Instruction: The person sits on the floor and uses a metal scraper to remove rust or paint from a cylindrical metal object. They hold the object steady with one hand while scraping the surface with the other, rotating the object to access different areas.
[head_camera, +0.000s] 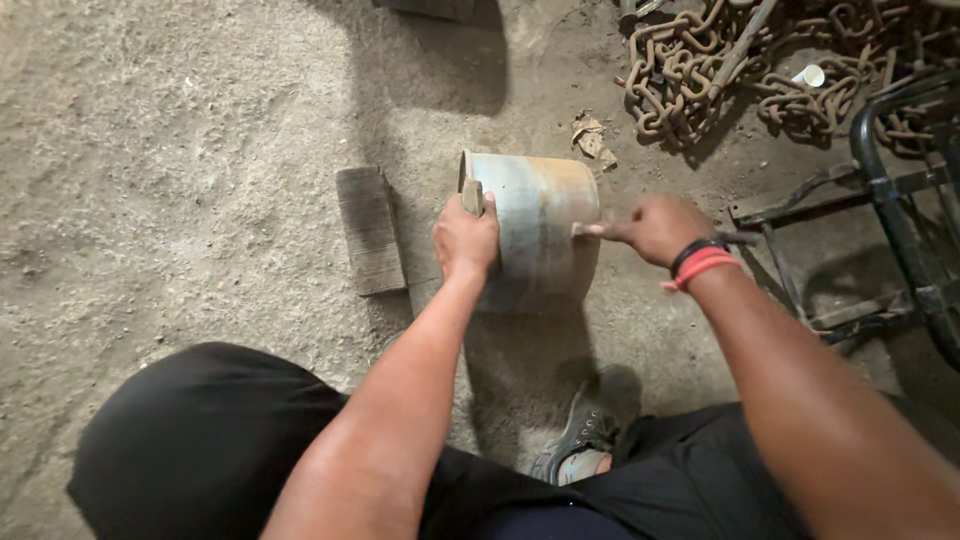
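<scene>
Head view, looking down. Nearest the camera are the seated person's black-clad knees and a grey worn shoe (578, 440) planted on the sandy concrete floor (180, 170). Beyond these, both forearms reach forward to a short, wide steel cylinder (540, 235), bluish-grey with a rust-orange band, lying on its side on the floor directly ahead of the knees. The left hand (466, 238) is clamped over the cylinder's left rim, thumb on the edge, bracing it against rolling. The right hand (658, 228), with red and black bands at the wrist, is closed around a slim pale marking stick (585, 229) whose tip touches the curved wall near the right end. The step in hand appears to be marking or scribing the cylinder surface; any further stroke would call for the left-hand brace to be kept firm and the tip held in contact with the curved wall. Just left of the cylinder lies a flat grey wooden block (370, 230). Farther off are paper scraps (592, 138), a heap of rusty chain (740, 70) and, at right, a black tubular metal frame (900, 200).
</scene>
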